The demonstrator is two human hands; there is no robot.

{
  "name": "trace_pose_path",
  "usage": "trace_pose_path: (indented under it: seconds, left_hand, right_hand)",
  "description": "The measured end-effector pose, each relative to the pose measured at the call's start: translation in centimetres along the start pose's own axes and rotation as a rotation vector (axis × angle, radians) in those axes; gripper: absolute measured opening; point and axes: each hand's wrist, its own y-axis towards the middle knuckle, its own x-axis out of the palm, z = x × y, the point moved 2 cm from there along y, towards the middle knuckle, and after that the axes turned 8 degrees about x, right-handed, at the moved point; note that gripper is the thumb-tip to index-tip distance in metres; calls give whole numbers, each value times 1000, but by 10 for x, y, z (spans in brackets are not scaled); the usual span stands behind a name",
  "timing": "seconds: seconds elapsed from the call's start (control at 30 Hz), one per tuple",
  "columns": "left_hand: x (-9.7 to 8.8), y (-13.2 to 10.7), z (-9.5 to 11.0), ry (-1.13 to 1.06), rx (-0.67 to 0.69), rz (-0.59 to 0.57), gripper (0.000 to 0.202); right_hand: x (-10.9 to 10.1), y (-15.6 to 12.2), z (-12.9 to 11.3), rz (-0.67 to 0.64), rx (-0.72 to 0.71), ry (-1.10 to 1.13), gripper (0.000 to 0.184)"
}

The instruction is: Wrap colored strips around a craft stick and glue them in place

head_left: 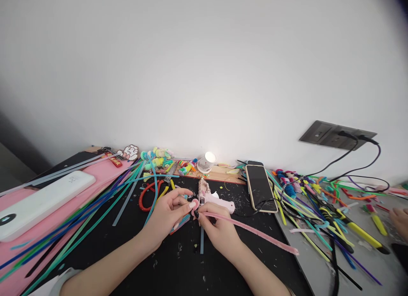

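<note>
A pink pipe cleaner (255, 231) runs from between my two hands, its long free end reaching out to the right over the black mat. My left hand (167, 213) pinches the small coiled pink end between thumb and fingertips. Close beside it, my right hand (219, 230) pinches the same pipe cleaner where the straight length begins. Just behind my hands lies a pale pink hot glue gun (219, 201), its lower part partly covered by my right hand. A clear glue stick (202, 240) shows below it. Red-handled scissors (147, 197) rest left of my left hand.
Bundled pipe cleaners (95, 211) and a white elongated device (44, 202) lie at left. A lit cup-shaped lamp (206, 162) stands by the wall. Right are a phone (261, 187), more pipe cleaners, yellow-black pliers (331, 217), cables and another person's hand (400, 221).
</note>
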Motion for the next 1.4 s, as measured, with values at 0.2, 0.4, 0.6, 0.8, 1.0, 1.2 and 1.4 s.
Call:
trace_pose_path:
  seconds: [0.2,0.4,0.6,0.8,1.0,1.2,1.4]
  left_hand:
    - [-1,-1,-3,13,9,-34,38]
    - [-1,3,-1,61,22,4,36]
    - [-3,5,-2,124,62,-9,34]
    - [-4,2,0,220,126,-36,29]
    - [-5,1,3,290,135,-39,25]
    - [-6,2,6,310,170,-14,23]
    - [-7,2,6,328,193,-7,21]
  right_hand:
    - [0,-1,-1,1,-8,8,21]
    - [-2,0,-1,-6,17,9,23]
    - [-4,1,0,9,53,-20,24]
    - [-5,3,0,26,62,-11,24]
    - [-6,3,-2,36,65,-1,25]
    - [-6,2,-1,42,79,4,24]
    - [-5,3,0,30,87,27,25]
